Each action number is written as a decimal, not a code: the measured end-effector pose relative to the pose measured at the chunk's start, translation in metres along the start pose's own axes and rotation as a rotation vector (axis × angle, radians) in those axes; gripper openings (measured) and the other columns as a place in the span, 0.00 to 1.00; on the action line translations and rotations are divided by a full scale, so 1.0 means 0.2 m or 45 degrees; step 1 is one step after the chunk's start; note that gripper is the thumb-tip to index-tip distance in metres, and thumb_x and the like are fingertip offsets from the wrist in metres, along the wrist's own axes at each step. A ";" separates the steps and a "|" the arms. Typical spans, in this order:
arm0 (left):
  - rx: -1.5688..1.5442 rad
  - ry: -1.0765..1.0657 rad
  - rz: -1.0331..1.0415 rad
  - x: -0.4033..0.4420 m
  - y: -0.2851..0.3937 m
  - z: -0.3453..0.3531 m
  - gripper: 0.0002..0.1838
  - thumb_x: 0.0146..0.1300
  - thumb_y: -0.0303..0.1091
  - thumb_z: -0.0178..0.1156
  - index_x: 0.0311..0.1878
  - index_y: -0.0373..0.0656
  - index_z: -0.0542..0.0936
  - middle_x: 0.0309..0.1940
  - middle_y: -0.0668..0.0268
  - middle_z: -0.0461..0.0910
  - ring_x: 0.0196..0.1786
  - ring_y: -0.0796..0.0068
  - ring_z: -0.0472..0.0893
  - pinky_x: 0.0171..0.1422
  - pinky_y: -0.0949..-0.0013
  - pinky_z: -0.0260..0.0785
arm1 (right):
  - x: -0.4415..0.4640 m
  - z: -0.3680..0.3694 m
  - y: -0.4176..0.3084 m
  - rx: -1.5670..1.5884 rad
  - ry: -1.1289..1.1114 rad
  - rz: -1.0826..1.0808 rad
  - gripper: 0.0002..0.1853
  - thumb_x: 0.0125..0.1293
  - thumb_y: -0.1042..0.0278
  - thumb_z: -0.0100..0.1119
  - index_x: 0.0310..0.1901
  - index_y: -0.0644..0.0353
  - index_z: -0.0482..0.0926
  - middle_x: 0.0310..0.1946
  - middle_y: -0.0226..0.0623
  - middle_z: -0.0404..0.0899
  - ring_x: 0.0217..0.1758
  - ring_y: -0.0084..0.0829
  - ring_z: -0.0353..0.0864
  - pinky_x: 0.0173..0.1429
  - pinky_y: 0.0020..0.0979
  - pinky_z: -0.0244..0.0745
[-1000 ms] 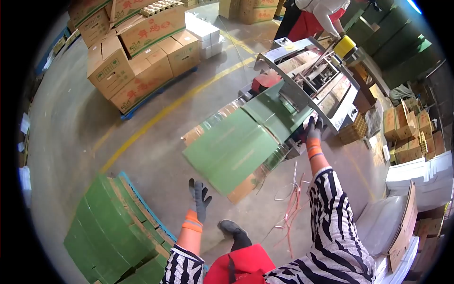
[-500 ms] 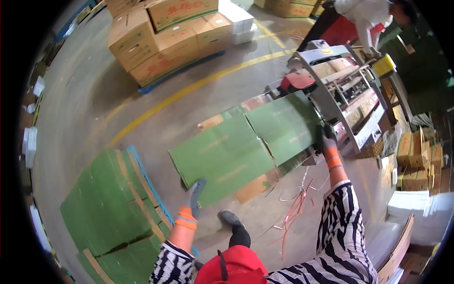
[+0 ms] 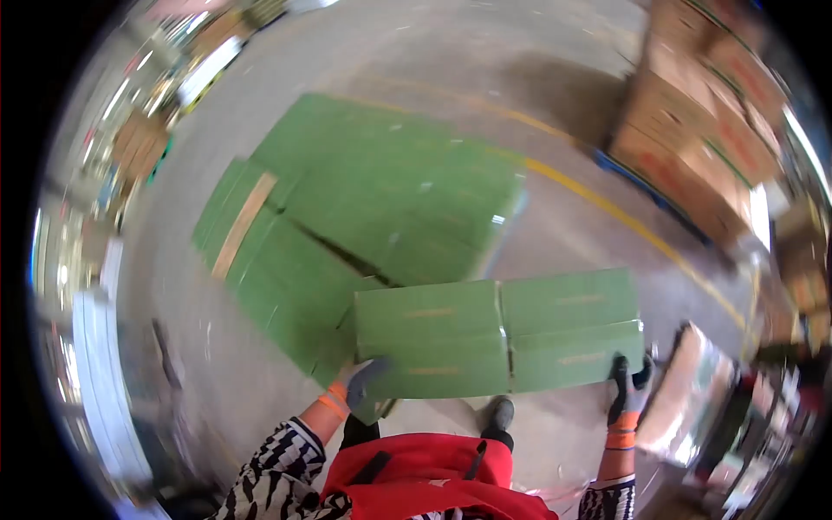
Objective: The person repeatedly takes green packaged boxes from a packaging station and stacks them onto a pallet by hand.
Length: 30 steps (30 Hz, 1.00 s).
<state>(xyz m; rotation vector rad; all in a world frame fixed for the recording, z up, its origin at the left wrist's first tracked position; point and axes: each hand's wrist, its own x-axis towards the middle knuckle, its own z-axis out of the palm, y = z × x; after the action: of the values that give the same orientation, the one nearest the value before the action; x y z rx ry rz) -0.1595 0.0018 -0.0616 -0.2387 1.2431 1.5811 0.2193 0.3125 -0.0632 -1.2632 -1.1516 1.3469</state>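
A flattened green cardboard box [image 3: 433, 347], creased into panels with a dark slot down its middle, is held out in front of my body. My left hand [image 3: 362, 380], in a grey glove with an orange cuff, grips its near left edge. At the near right corner, my right hand [image 3: 631, 388] is closed on the edge, its dark gloved fingers over the top face. Just beyond lies a low stack of flat green cardboard [image 3: 347, 182] on the floor, with a tan strip [image 3: 244, 225] across it. The held box overlaps the stack's near corner.
Tan cartons [image 3: 685, 130] stand on a blue pallet [image 3: 646, 186] at the upper right. A yellow floor line [image 3: 598, 204] runs past the stack. To my right is a blurred machine end [image 3: 689, 394]; long white material [image 3: 104, 381] lies at the left.
My view has swung left, away from the machine. Both hands have carried the flattened box off the machine's outfeed side to beside the floor stack.
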 end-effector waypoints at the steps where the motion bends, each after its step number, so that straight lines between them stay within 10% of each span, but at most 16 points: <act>1: 0.049 0.025 0.098 -0.08 0.12 -0.20 0.24 0.65 0.29 0.54 0.63 0.35 0.64 0.54 0.56 0.73 0.54 0.64 0.76 0.58 0.65 0.72 | -0.04 0.30 0.02 0.118 -0.147 0.088 0.21 0.60 0.79 0.58 0.55 0.62 0.67 0.46 0.34 0.73 0.46 0.26 0.75 0.51 0.29 0.74; 4: -0.478 0.120 0.121 -0.13 0.28 -1.31 0.22 0.64 0.28 0.54 0.61 0.38 0.66 0.53 0.57 0.74 0.53 0.66 0.77 0.56 0.64 0.73 | -0.32 1.31 0.11 0.154 -0.458 0.149 0.23 0.60 0.80 0.58 0.56 0.62 0.65 0.45 0.39 0.75 0.45 0.29 0.78 0.49 0.29 0.75; 6: -0.150 0.240 0.539 0.13 0.39 -1.45 0.21 0.63 0.29 0.55 0.60 0.39 0.67 0.52 0.59 0.75 0.52 0.68 0.77 0.54 0.65 0.73 | -0.14 1.80 0.44 0.155 -0.593 0.145 0.23 0.60 0.79 0.59 0.56 0.63 0.65 0.46 0.40 0.75 0.46 0.30 0.78 0.49 0.28 0.74; 10: -0.136 0.545 0.613 0.10 0.71 -2.29 0.22 0.62 0.31 0.56 0.60 0.40 0.67 0.50 0.62 0.76 0.50 0.70 0.78 0.52 0.66 0.74 | -0.45 2.91 0.82 -0.442 -0.791 0.061 0.25 0.56 0.77 0.63 0.55 0.63 0.66 0.45 0.36 0.76 0.47 0.30 0.76 0.52 0.29 0.73; 15: -0.215 0.608 0.594 0.40 1.39 -2.75 0.24 0.61 0.32 0.58 0.61 0.42 0.67 0.51 0.66 0.75 0.51 0.72 0.76 0.54 0.68 0.71 | -0.63 4.12 0.92 -0.224 -0.972 0.154 0.24 0.55 0.79 0.64 0.54 0.63 0.67 0.42 0.35 0.75 0.44 0.28 0.76 0.48 0.28 0.76; 30: -0.056 0.815 0.432 0.90 1.60 -2.99 0.25 0.61 0.36 0.62 0.60 0.42 0.69 0.51 0.66 0.75 0.50 0.75 0.75 0.52 0.70 0.70 | -0.37 4.88 1.38 -0.120 -1.119 -0.020 0.32 0.56 0.73 0.66 0.61 0.64 0.64 0.52 0.40 0.73 0.55 0.30 0.71 0.61 0.30 0.66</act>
<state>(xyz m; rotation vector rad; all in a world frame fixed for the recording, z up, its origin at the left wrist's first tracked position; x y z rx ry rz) -0.7433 -0.3338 -0.2600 -0.6240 1.8115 1.8996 -0.7604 0.1668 -0.2960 -0.6962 -1.8161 1.9259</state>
